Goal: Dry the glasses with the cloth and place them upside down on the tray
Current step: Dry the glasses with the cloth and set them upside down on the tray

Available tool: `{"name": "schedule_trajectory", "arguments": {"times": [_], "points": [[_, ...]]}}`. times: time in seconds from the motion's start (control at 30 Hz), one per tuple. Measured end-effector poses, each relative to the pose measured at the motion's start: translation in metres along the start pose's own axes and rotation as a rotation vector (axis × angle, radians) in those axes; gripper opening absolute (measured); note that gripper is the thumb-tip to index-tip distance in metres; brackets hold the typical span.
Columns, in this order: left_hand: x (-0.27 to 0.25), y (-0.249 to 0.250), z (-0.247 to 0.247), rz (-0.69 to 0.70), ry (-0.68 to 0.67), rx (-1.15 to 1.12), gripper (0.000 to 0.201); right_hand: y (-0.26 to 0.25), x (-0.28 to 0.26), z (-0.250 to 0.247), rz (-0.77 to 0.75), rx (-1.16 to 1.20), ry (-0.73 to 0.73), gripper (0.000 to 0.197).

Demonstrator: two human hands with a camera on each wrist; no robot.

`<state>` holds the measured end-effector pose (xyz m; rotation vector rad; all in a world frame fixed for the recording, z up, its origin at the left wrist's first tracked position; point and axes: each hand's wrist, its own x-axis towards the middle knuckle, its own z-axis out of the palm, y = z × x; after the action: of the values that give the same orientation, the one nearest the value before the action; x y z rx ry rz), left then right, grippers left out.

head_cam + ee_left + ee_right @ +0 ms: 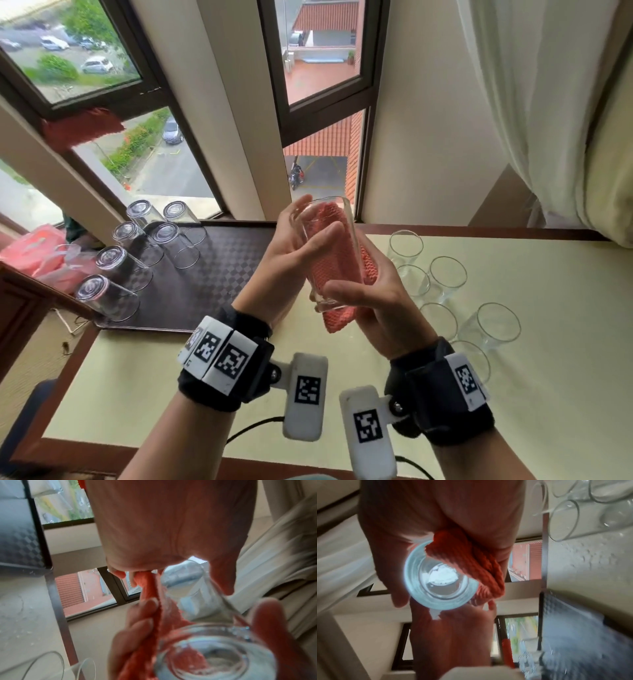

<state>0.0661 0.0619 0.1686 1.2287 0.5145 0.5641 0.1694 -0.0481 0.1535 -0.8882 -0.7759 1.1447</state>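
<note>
A clear glass (329,253) is held tilted above the table, rim up and away from me. My left hand (318,219) grips its upper part, thumb across the front and fingers behind the rim. My right hand (352,284) holds a salmon-orange cloth (339,318) against the far side of the glass, thumb laid over the base. The right wrist view looks at the glass base (440,581) with the cloth (471,561) bunched between palm and glass. Several glasses (113,267) stand upside down on the dark checkered tray (219,274).
Several upright glasses (445,277) stand on the cream table (548,342) to my right. The tray lies at the table's left back, by the window. Red-and-white plastic bags (37,250) sit beyond the tray's left edge. A curtain (548,102) hangs at the right.
</note>
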Motion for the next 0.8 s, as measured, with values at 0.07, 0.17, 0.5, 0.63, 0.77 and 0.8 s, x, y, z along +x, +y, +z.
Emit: {"name": "schedule_trajectory", "arguments": {"times": [0.07, 0.17, 0.5, 0.63, 0.77, 0.8], "points": [[0.001, 0.004, -0.003, -0.03, -0.048, 0.057, 0.126, -0.003, 0.001, -0.003, 0.019, 0.019, 0.014, 0.078], [0.003, 0.007, -0.006, -0.059, -0.02, 0.072, 0.12, -0.005, 0.003, -0.004, -0.035, -0.189, 0.124, 0.088], [-0.001, -0.005, 0.004, -0.084, -0.049, -0.048, 0.116, 0.002, -0.001, -0.005, -0.014, -0.008, 0.07, 0.076], [-0.002, -0.009, 0.0, -0.058, 0.062, -0.036, 0.118, 0.0, 0.001, -0.001, -0.059, -0.18, 0.161, 0.078], [-0.001, -0.005, 0.003, -0.043, 0.073, 0.088, 0.108, 0.005, 0.004, -0.002, -0.099, -0.422, 0.143, 0.101], [0.0, -0.005, 0.002, -0.041, 0.074, 0.08, 0.11, 0.006, 0.004, -0.002, -0.074, -0.374, 0.114, 0.099]]}}
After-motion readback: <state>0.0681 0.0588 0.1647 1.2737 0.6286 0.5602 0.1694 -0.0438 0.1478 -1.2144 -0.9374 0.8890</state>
